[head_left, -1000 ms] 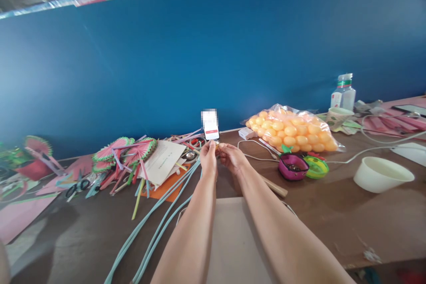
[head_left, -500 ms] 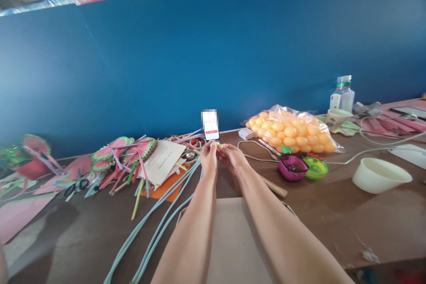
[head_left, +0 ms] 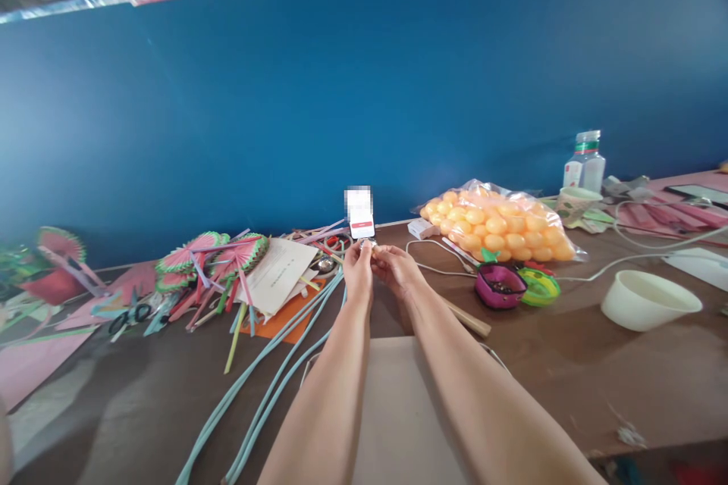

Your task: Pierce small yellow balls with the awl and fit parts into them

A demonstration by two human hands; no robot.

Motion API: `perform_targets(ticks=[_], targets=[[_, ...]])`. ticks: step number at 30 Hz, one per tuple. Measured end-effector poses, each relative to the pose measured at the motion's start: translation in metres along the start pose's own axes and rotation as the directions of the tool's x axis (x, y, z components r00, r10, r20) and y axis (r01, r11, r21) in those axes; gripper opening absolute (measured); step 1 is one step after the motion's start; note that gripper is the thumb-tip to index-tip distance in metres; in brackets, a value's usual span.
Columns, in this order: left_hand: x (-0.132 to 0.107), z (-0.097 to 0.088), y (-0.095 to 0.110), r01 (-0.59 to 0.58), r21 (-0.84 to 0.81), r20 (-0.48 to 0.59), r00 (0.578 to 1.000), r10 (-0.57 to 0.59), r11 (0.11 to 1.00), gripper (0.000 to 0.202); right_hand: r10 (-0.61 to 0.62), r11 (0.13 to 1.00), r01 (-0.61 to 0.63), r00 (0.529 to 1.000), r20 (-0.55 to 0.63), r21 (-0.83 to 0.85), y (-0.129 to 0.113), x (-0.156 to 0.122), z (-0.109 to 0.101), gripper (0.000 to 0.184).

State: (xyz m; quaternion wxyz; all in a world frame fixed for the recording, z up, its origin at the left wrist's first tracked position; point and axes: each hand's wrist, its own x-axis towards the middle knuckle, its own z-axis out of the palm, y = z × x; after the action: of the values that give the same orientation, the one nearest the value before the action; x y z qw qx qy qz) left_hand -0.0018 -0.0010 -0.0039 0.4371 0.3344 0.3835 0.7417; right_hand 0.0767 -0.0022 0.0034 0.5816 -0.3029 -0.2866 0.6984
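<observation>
My left hand (head_left: 358, 271) and my right hand (head_left: 394, 268) meet at the middle of the table, fingers pinched closely together. Something small and shiny shows at the fingertips, too small to name. Just behind the hands, a phone (head_left: 362, 218) with a lit white screen and a red bar leans upright near the blue partition. A beige board or tray (head_left: 406, 394) lies beneath my forearms. To the right of my right wrist, a wooden stick (head_left: 467, 318) lies partly hidden by the arm.
Pale blue tubes (head_left: 267, 379) run along the left, near paper fans (head_left: 193, 254), a sheet of paper (head_left: 278, 273) and scissors (head_left: 128, 316). On the right are a bag of orange balls (head_left: 494, 223), a purple container (head_left: 499, 286), a green container (head_left: 539, 286) and a white bowl (head_left: 648, 303).
Both hands stay in nearly the same place, with only slight finger movement. The things around them have not visibly moved.
</observation>
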Motion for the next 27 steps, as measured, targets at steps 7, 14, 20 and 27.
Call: perform_targets(ticks=[7,14,20,27], targets=[[0.002,0.001,0.002,0.108,-0.158,0.031,0.994,-0.104,0.982,0.039,-0.002,0.998,0.001,1.000,0.015,0.061,-0.002,-0.002,0.001,0.014],[0.003,0.001,0.000,0.142,-0.156,0.025,0.990,-0.140,0.978,0.042,0.014,0.999,-0.012,0.999,-0.044,0.032,-0.003,-0.003,0.001,0.012],[0.004,0.001,0.009,0.217,-0.207,-0.074,0.969,-0.237,0.954,0.030,-0.224,0.746,0.011,0.946,-0.236,-0.666,-0.023,-0.014,0.000,0.006],[0.006,0.001,0.014,0.291,-0.285,-0.071,0.944,-0.323,0.914,0.020,-0.249,-0.118,-0.149,0.961,-0.116,-0.982,-0.043,-0.028,-0.011,0.034]])
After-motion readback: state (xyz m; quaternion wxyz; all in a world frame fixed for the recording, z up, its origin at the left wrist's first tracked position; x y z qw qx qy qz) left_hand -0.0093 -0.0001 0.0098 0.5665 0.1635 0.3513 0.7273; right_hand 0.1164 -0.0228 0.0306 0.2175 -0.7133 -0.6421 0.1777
